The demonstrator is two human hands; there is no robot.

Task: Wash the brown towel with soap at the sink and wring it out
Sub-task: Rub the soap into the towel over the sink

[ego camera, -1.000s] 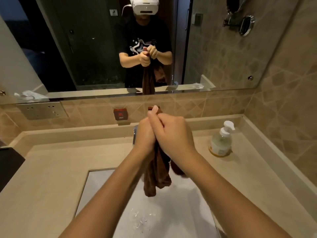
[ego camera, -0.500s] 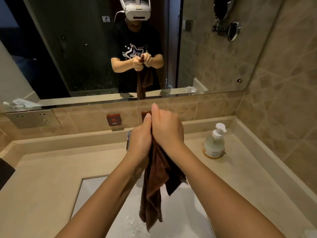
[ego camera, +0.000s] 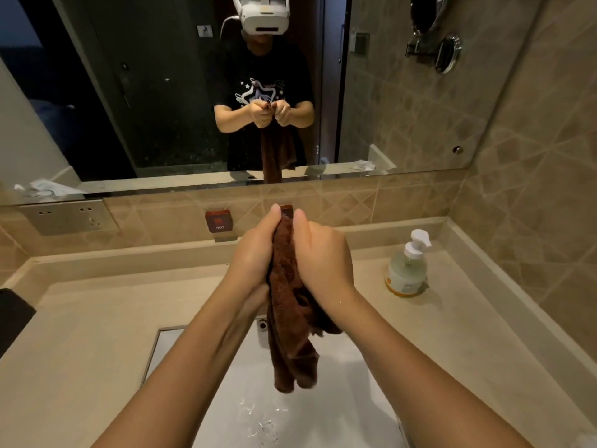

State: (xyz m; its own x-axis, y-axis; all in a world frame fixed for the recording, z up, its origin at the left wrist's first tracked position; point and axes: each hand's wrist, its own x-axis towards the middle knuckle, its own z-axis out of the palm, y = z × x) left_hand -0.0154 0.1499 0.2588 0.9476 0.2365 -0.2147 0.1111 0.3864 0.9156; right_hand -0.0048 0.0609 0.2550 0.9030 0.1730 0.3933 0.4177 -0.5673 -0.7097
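The brown towel hangs bunched and wet over the white sink basin. My left hand and my right hand press its upper part between them, palms facing, thumbs up. The towel's lower end dangles free above the basin, where water drops lie. A soap pump bottle stands on the counter to the right, apart from my hands. The faucet is mostly hidden behind the towel and hands.
A beige counter surrounds the sink, with a raised ledge at the back. A red HOT tag sits on the tiled wall under the mirror. A dark object lies at the left edge. The tiled side wall is on the right.
My hands have parted slightly around the towel's top, and the towel's hanging shape has shifted. The view has tilted a little.
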